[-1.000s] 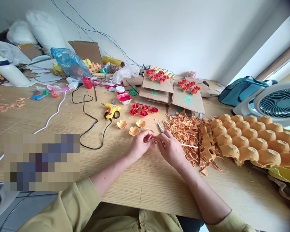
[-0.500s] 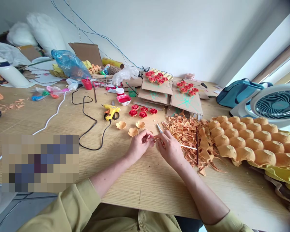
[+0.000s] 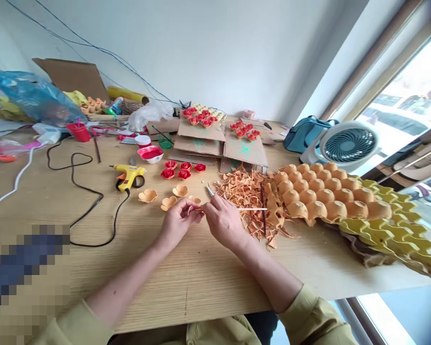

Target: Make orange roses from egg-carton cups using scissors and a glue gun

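My left hand [image 3: 179,221] is closed, thumb and fingers pinched on a small orange egg-carton piece [image 3: 198,208], mostly hidden by the fingers. My right hand [image 3: 224,224] closes on the same piece from the other side, fingertips almost touching the left's. Just beyond the right hand a pointed metal blade [image 3: 209,190] sticks out; its other end is hidden. A white stick [image 3: 253,209] shows to the right of that hand. Several orange carton flower cups [image 3: 148,195] lie beyond my left hand, with red carton roses [image 3: 185,166] behind them.
Orange carton scraps [image 3: 242,191] are heaped right of my hands, beside stacked egg trays [image 3: 319,191]. A yellow glue gun [image 3: 128,176] with a trailing black cord lies left, near a bowl of red paint [image 3: 150,153]. Cardboard pieces [image 3: 201,143] bear more roses; a fan [image 3: 348,146] stands right.
The view has turned right, so everything sits further left and more of the window and yellow trays shows. Both hands stay pinched together over the same part of the table.
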A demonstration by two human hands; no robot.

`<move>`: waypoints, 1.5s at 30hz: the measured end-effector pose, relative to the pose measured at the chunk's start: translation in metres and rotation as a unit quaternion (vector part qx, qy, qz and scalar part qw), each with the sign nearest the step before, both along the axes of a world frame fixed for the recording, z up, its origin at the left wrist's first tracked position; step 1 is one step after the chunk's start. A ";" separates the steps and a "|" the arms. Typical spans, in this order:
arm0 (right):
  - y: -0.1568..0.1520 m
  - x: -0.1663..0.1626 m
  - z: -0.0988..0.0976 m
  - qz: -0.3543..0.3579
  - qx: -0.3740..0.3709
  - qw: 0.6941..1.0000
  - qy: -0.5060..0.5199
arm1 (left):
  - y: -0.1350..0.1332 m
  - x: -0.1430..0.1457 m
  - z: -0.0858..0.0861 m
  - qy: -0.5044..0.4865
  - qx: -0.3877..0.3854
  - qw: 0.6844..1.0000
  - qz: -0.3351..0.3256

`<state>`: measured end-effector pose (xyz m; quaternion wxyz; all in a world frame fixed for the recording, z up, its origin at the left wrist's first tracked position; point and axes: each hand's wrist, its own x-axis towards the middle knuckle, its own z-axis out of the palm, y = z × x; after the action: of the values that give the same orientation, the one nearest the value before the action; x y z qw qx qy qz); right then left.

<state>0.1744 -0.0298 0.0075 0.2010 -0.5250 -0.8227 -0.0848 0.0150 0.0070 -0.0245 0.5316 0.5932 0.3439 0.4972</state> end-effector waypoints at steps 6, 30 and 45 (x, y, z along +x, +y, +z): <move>0.002 -0.001 -0.004 -0.028 -0.026 0.998 0.055 | 0.005 0.000 -0.006 0.041 0.041 0.998 0.019; 0.004 -0.010 -0.007 -0.025 0.017 0.999 0.016 | 0.004 -0.004 -0.003 0.054 0.058 0.996 0.036; 0.006 -0.006 -0.015 -0.037 -0.018 0.998 0.047 | 0.004 -0.001 -0.005 0.010 -0.044 0.999 0.006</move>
<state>0.1679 -0.0234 -0.0073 0.2265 -0.5618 -0.7940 -0.0524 0.0140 0.0109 -0.0295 0.5505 0.5721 0.3742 0.4791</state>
